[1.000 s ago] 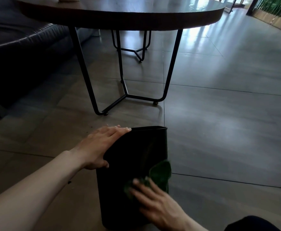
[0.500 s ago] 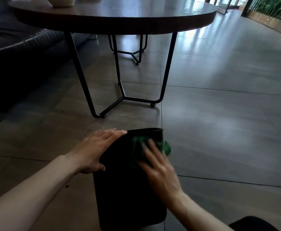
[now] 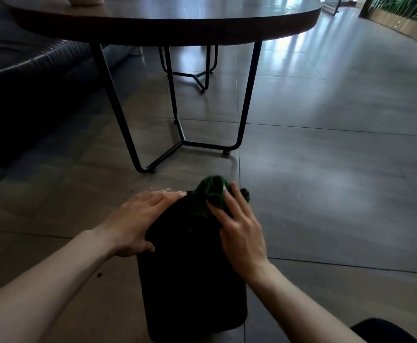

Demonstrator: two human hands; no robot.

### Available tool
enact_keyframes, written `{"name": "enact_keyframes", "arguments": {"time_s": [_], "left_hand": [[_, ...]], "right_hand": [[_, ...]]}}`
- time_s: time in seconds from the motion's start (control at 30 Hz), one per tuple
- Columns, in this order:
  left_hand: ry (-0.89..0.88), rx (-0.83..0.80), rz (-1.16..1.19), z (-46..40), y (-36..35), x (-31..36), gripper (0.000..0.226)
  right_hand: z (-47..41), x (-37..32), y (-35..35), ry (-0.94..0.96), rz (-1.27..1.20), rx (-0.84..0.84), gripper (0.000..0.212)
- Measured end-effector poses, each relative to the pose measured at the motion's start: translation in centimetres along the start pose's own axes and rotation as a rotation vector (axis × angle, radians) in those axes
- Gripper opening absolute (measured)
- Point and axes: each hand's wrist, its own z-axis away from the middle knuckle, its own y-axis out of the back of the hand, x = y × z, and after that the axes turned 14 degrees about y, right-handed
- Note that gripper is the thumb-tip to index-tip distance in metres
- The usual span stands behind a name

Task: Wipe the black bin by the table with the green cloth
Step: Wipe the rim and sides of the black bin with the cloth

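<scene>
Both hands are on the black bin [image 3: 192, 280], which sits on the tiled floor [image 3: 326, 194] just on the near side of the round bench [image 3: 167, 23]. Left hand [image 3: 138, 219] lies flat, fingers straight, along the bin's left top edge to steady it. Right hand [image 3: 239, 226] presses the green cloth [image 3: 212, 194] onto the far top rim with loosely spread fingers, not really gripping it.

My worry: the cloth is bunched right at the lip, so one more push could tip it into the bin or off the far side. Lean too hard up top and the bin might tilt or skid on that glossy tile.
</scene>
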Motion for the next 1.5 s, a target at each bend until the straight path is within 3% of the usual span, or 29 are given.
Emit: {"name": "enact_keyframes", "arguments": {"time_s": [0.13,0.27,0.33,0.5,0.57,0.63,0.73,0.83,0.93,1.07,1.13,1.2,1.3,1.4,1.5], "left_hand": [[-0.015,0.0,-0.024,-0.1,0.1,0.1,0.135],[-0.019,-0.011,-0.036,0.0,0.1,0.3,0.134],[-0.017,-0.003,-0.034,0.2,0.1,0.3,0.134],[-0.01,-0.005,-0.027,0.3,0.2,0.4,0.135],[-0.005,-0.004,-0.015,0.4,0.3,0.5,0.135],[-0.001,-0.004,-0.017,0.5,0.2,0.5,0.136],[-0.009,-0.002,-0.03,0.5,0.2,0.6,0.136],[-0.022,0.002,-0.026,0.6,0.1,0.6,0.136],[-0.032,0.008,-0.029,0.8,0.1,0.6,0.136],[-0.028,0.016,-0.017,0.9,0.2,0.7,0.134],[-0.024,0.023,-0.011,1.0,0.2,0.6,0.131],[-0.025,0.032,-0.01,1.1,0.2,0.7,0.127],[-0.038,0.032,-0.023,0.9,0.2,0.9,0.127],[-0.033,0.021,-0.029,1.0,0.2,0.8,0.134],[-0.033,0.011,-0.037,1.1,0.3,0.9,0.134]], "right_hand": [[6.8,-1.6,-2.4,0.425,0.038,-0.167,0.013],[12.2,-2.4,-3.1,0.77,0.182,-0.39,0.02],[10.5,-1.5,-2.0,0.704,0.136,-0.336,0.016],[1.3,1.1,1.2,0.002,-0.01,0.005,0.035],[0.2,0.7,1.1,-0.064,-0.002,0.025,0.041],[1.7,0.0,0.3,0.059,0.018,-0.021,0.035],[7.3,-1.6,-1.7,0.428,0.049,-0.167,0.013],[11.5,-2.9,-2.7,0.698,0.183,-0.334,0.018],[9.4,-2.1,-1.4,0.636,0.147,-0.295,0.017],[1.5,-0.9,1.1,0.147,0.04,-0.04,0.033],[-0.7,-1.2,1.4,0.029,0.049,0.012,0.04],[0.0,-1.6,0.5,0.115,0.09,-0.022,0.035],[4.8,-2.9,-1.7,0.425,0.101,-0.145,0.017],[10.0,-4.3,-3.5,0.722,0.16,-0.296,0.019],[9.6,-4.0,-2.8,0.749,0.189,-0.314,0.023]]}}
